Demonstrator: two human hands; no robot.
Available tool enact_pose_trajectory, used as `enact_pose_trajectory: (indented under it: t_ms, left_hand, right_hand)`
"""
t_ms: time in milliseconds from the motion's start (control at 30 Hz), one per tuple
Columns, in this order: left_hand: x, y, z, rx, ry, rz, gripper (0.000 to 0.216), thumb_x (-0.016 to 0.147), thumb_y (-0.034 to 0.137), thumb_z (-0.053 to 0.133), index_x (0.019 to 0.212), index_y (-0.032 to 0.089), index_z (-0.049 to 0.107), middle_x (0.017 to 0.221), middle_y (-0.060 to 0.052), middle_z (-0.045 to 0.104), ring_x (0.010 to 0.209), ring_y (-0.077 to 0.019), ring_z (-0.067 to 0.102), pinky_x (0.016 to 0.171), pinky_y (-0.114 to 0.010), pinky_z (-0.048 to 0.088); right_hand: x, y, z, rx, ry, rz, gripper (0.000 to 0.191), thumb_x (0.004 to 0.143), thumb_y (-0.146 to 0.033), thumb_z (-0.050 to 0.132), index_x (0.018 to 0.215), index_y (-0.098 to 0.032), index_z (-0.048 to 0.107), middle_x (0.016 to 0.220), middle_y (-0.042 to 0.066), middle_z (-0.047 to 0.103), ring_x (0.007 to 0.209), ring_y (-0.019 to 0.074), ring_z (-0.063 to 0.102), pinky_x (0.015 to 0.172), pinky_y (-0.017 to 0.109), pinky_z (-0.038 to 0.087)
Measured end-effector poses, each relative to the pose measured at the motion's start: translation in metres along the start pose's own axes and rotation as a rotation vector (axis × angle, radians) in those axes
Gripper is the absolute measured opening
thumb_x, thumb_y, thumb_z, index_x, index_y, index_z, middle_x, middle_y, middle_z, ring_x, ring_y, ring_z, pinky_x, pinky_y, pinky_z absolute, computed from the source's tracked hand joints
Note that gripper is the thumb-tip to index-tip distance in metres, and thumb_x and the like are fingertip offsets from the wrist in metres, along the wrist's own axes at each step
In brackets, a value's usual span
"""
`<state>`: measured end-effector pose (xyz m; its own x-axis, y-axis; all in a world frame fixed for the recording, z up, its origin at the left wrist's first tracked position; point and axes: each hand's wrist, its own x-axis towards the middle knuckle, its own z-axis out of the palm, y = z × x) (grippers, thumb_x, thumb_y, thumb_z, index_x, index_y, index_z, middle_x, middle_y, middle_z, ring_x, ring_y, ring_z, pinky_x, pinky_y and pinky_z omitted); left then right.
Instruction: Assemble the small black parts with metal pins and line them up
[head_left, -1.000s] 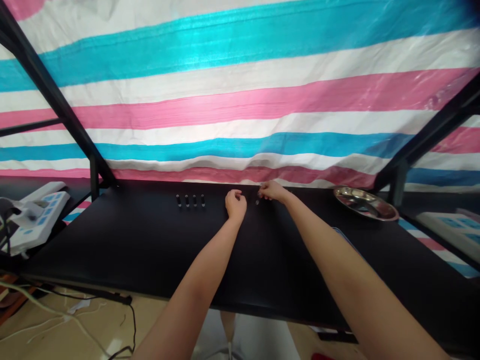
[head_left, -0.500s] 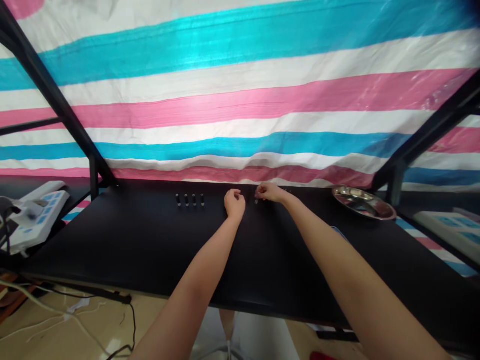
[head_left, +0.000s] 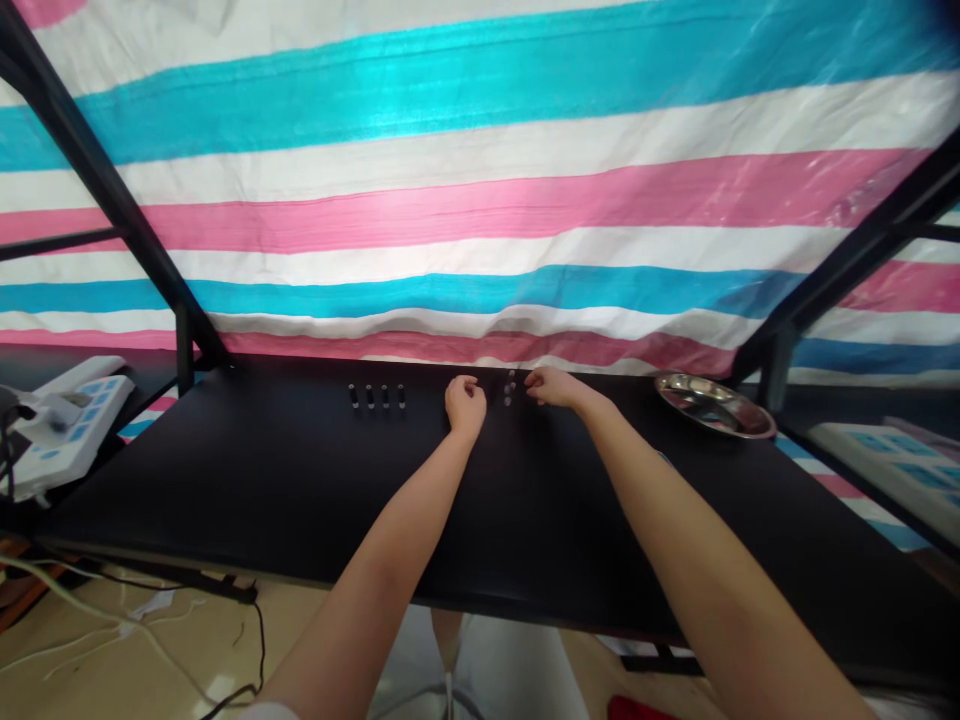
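Between my hands, a small upright column of clear and dark pieces point(head_left: 509, 388) stands on the black table; its exact kind is too small to make out. My right hand point(head_left: 556, 387) is just right of it, apart from it, its fingers loosely bent with nothing seen in them. On the other side, my left hand point(head_left: 466, 406) rests near the tabletop, fingers curled with a gap at the thumb. Farther left, several small black cylinders with pale ends point(head_left: 385, 397) stand in a row.
A shiny metal plate point(head_left: 716, 406) lies at the right end of the black table point(head_left: 300, 480). White power strips point(head_left: 75, 425) are beyond the left edge. Black frame bars point(head_left: 154, 260) slant up on both sides, and a striped sheet point(head_left: 480, 220) hangs behind.
My right hand has moved slightly right, away from the small column, which now shows uncovered between the hands. My left hand has stayed about where it was. The view has shifted slightly.
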<state>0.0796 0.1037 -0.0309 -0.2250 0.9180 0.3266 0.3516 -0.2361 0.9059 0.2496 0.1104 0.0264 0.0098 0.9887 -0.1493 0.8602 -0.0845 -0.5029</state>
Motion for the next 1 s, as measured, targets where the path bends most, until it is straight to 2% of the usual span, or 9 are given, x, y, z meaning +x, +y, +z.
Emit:
enact_pose_trajectory:
  t_ms: [100, 167, 333, 433, 533, 633, 767, 867, 1000]
  left_hand:
    - [-0.001, 0.001, 0.0, 0.014, -0.002, 0.014, 0.018, 0.069, 0.007, 0.047, 0.078, 0.016, 0.058, 0.077, -0.004, 0.059, 0.077, -0.0149, 0.055, 0.078, -0.028, 0.043]
    - [-0.002, 0.002, 0.0, 0.042, -0.009, 0.036, 0.018, 0.069, 0.006, 0.046, 0.078, 0.016, 0.058, 0.08, -0.005, 0.06, 0.079, -0.0152, 0.055, 0.079, -0.028, 0.042]
    - [-0.006, 0.007, -0.005, 0.131, -0.027, 0.114, 0.019, 0.071, 0.006, 0.043, 0.079, 0.016, 0.057, 0.083, -0.007, 0.059, 0.082, -0.0166, 0.055, 0.08, -0.03, 0.043]
    - [-0.011, 0.008, -0.02, 0.148, -0.034, 0.199, 0.021, 0.072, 0.006, 0.043, 0.085, 0.015, 0.056, 0.086, -0.007, 0.058, 0.084, -0.0169, 0.055, 0.079, -0.03, 0.044]
    - [-0.018, 0.008, -0.048, 0.14, -0.03, 0.338, 0.03, 0.072, 0.007, 0.043, 0.099, 0.016, 0.052, 0.1, -0.009, 0.056, 0.092, -0.017, 0.055, 0.082, -0.03, 0.045]
    - [-0.025, 0.009, -0.081, 0.157, 0.03, 0.394, 0.04, 0.075, 0.008, 0.042, 0.113, 0.017, 0.045, 0.117, -0.011, 0.048, 0.102, -0.0177, 0.052, 0.085, -0.031, 0.044]
    - [-0.03, 0.01, -0.114, 0.182, 0.142, 0.275, 0.048, 0.075, 0.008, 0.042, 0.122, 0.017, 0.037, 0.131, -0.014, 0.038, 0.108, -0.0201, 0.05, 0.083, -0.031, 0.046]
    - [-0.03, 0.009, -0.122, 0.229, 0.146, 0.171, 0.049, 0.075, 0.009, 0.042, 0.123, 0.017, 0.038, 0.133, -0.014, 0.037, 0.106, -0.0209, 0.052, 0.082, -0.03, 0.045]
    - [-0.027, 0.004, -0.119, 0.273, 0.034, 0.12, 0.044, 0.074, 0.01, 0.045, 0.118, 0.019, 0.046, 0.139, -0.013, 0.03, 0.092, -0.0185, 0.059, 0.078, -0.03, 0.047]
  right_hand:
    - [-0.03, -0.014, -0.007, -0.17, 0.1, 0.022, 0.014, 0.066, -0.011, 0.053, 0.074, -0.012, 0.064, 0.064, 0.008, 0.063, 0.058, 0.0152, 0.058, 0.058, 0.024, 0.041]
    - [-0.051, -0.027, -0.006, -0.159, 0.146, 0.052, 0.014, 0.068, -0.016, 0.051, 0.073, -0.014, 0.064, 0.065, 0.008, 0.064, 0.06, 0.0166, 0.058, 0.057, 0.025, 0.04]
    - [-0.087, -0.064, 0.02, -0.079, 0.34, 0.0, 0.016, 0.072, -0.022, 0.048, 0.068, -0.017, 0.063, 0.071, 0.009, 0.065, 0.065, 0.018, 0.058, 0.057, 0.025, 0.037]
    - [-0.092, -0.078, 0.044, 0.022, 0.507, -0.029, 0.017, 0.076, -0.026, 0.046, 0.075, -0.019, 0.062, 0.07, 0.007, 0.065, 0.063, 0.0169, 0.057, 0.056, 0.025, 0.035]
    - [-0.093, -0.08, 0.063, 0.096, 0.604, -0.197, 0.021, 0.081, -0.029, 0.042, 0.083, -0.02, 0.061, 0.068, 0.004, 0.063, 0.06, 0.0156, 0.055, 0.057, 0.025, 0.035]
    - [-0.093, -0.077, 0.075, 0.11, 0.561, -0.39, 0.022, 0.082, -0.029, 0.041, 0.084, -0.02, 0.06, 0.068, 0.003, 0.061, 0.06, 0.0143, 0.054, 0.059, 0.024, 0.035]
    - [-0.095, -0.075, 0.083, 0.106, 0.494, -0.456, 0.021, 0.082, -0.028, 0.04, 0.086, -0.02, 0.06, 0.068, 0.002, 0.06, 0.06, 0.0142, 0.053, 0.06, 0.024, 0.035]
    - [-0.096, -0.077, 0.086, 0.081, 0.435, -0.452, 0.022, 0.083, -0.029, 0.04, 0.086, -0.021, 0.06, 0.066, 0.002, 0.059, 0.06, 0.0145, 0.052, 0.06, 0.025, 0.035]
    - [-0.097, -0.078, 0.088, 0.088, 0.4, -0.455, 0.022, 0.083, -0.029, 0.04, 0.086, -0.021, 0.061, 0.068, 0.002, 0.06, 0.061, 0.0145, 0.053, 0.061, 0.024, 0.035]
